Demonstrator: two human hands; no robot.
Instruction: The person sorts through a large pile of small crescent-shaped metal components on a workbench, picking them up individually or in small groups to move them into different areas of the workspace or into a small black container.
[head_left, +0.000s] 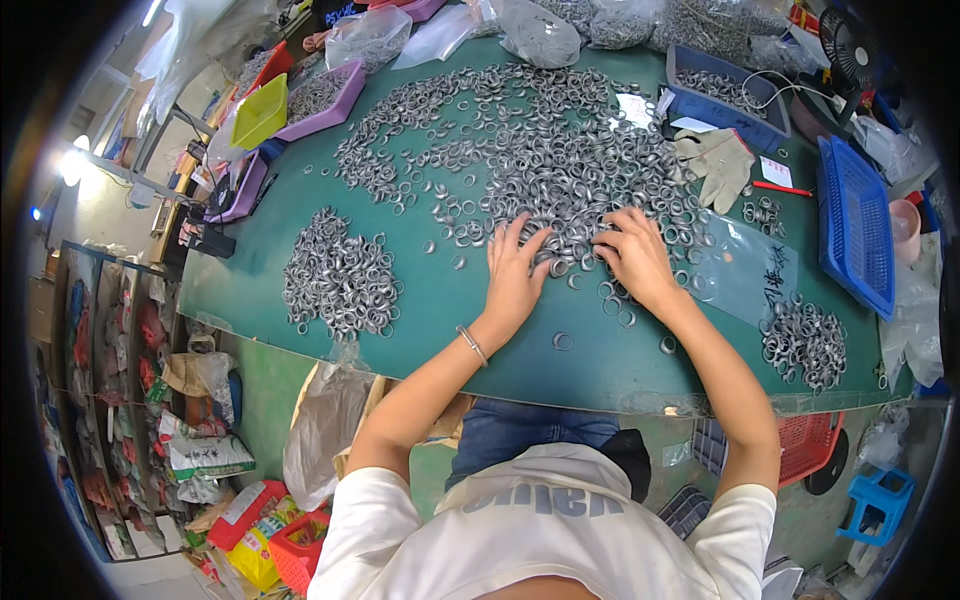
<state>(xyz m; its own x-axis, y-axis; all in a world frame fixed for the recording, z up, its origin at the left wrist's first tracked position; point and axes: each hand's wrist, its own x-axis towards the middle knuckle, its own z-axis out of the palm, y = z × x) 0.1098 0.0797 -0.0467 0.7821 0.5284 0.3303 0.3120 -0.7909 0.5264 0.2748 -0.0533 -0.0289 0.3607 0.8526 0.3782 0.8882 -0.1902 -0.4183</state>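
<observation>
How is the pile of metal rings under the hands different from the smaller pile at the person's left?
The big pile of rings spreads wide across the green table; the left pile is small and compact. The left hand and right hand rest on the big pile's near edge; nothing touches the left pile. Both hold the same silver-grey rings.

Silver-grey rings (560,170) on dark green mat (440,300). Blue trays (855,220), purple bin (325,100), yellow-green tray (260,110). Cream gloves (722,160), red pen (783,187), pink cup (905,225). Red basket (808,445), blue stool (880,500). White shirt (540,530) w/ grey lettering, blue jeans (520,430).
</observation>
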